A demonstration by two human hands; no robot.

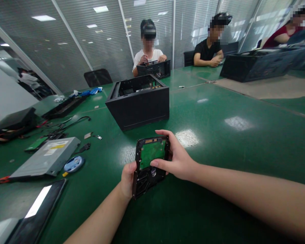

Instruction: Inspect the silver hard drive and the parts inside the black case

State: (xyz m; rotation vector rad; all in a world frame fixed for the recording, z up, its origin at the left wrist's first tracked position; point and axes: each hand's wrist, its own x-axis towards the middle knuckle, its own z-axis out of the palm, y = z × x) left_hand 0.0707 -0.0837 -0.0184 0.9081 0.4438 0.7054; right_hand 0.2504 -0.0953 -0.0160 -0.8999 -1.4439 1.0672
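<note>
Now the hard drive (139, 184) is up above the tabletop (213, 142), board side showing, left hand (127, 178) gripping its left edge and right hand (181, 161) clasping the right, thumb (159, 164) laid across its face; the tidy way here is an even hold by the sides, thumb off the green circuit board (148, 154), connector (151, 140) untouched. Out left, the optical drive (49, 161) wears a white-and-yellow label (56, 146), too small to read, and farther off, the black computer case (144, 108) shows no legible brand.
</note>
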